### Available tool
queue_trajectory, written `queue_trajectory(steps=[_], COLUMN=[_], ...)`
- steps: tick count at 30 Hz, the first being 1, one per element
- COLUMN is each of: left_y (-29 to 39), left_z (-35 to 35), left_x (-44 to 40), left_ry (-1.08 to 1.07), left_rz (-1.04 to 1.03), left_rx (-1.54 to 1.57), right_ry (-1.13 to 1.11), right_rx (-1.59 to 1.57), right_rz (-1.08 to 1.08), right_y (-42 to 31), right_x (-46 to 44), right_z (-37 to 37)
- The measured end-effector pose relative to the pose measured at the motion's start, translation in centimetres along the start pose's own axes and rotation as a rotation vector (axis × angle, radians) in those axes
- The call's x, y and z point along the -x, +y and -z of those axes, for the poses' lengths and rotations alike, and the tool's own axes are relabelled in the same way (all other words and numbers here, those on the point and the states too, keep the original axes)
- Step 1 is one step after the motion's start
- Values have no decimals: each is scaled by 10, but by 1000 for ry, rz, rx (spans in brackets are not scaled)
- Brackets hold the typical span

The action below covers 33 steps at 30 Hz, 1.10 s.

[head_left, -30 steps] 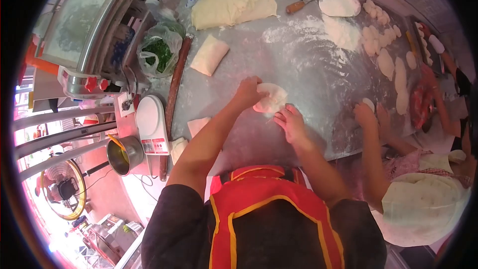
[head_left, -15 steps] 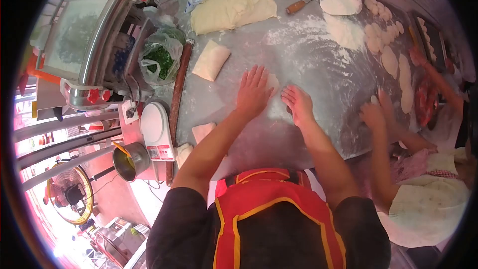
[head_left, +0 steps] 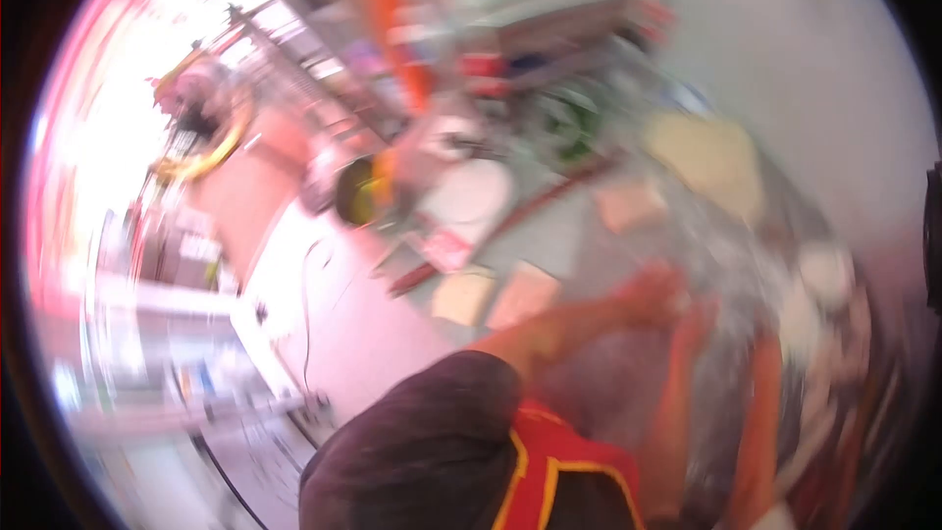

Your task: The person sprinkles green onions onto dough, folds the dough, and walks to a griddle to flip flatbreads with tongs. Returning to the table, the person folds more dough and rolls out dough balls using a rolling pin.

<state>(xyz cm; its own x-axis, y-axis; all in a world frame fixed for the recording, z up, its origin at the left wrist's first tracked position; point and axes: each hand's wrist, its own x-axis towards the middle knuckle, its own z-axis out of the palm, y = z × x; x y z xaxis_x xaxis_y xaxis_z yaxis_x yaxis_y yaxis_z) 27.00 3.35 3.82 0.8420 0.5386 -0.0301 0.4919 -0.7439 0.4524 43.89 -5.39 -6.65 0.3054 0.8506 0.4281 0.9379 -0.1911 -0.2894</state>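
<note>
The view is heavily smeared by motion. My left hand (head_left: 653,296) is over the floured metal table (head_left: 613,373), its fingers blurred. Close by on its right is my right hand (head_left: 695,324), equally smeared. Whether either hand touches or holds anything cannot be made out. A rectangular dough piece (head_left: 631,204) lies beyond my left hand. Nearer my left forearm, a second dough piece (head_left: 525,296) rests beside a paler dough piece (head_left: 463,296). The large dough mass (head_left: 706,162) is farther back on the table.
Along the table's left edge runs a brown rod (head_left: 554,194), beside a white scale (head_left: 466,201) and a pot (head_left: 361,191). A bag of greens (head_left: 569,123) sits near a machine (head_left: 549,15). Another person's forearm (head_left: 758,422) reaches in from the right.
The camera has swung left, so the table and both hands appear farther right and blurred. Both my hands, apart before, now appear closer together. More floor shows at left.
</note>
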Motion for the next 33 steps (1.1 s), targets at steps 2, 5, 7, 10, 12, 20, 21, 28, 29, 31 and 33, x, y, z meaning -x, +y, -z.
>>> queue_trajectory(steps=[2, 5, 7, 10, 12, 20, 21, 28, 29, 31, 33], left_y=[-24, -17, -16, -7, -5, -34, -34, -97, -125, -173, -210], left_z=[-39, -4, 35, 68, 79, 1, 4, -9, -20, -24, -16], left_x=[8, 84, 161, 269, 339, 663, 706, 920, 948, 1012, 1079], left_ry=[314, 470, 481, 496, 586, 985, 973, 1013, 1037, 980, 973], left_rz=[87, 389, 423, 542, 650, 1070, 1131, 1236, 1242, 1349, 1426], left_rx=[228, 110, 172, 217, 238, 252, 269, 227, 193, 104, 34], right_ry=[19, -852, -467, -125, -66, 152, 121, -105, -128, -151, -221], right_rx=[-389, 198, 116, 4, 34, -177, -274, -339, -312, -256, -296], right_rz=[-39, 10, 186, 370, 435, 293, 307, 694, 752, 826, 811], right_y=[-58, -172, -118, -71, -61, -229, -275, -653, -689, -752, -815], right_x=[-42, -82, -47, -32, -36, -56, -37, 119, 132, 150, 161], right_z=[20, 97, 38, -6, -16, 22, 13, 90, 89, 75, 39])
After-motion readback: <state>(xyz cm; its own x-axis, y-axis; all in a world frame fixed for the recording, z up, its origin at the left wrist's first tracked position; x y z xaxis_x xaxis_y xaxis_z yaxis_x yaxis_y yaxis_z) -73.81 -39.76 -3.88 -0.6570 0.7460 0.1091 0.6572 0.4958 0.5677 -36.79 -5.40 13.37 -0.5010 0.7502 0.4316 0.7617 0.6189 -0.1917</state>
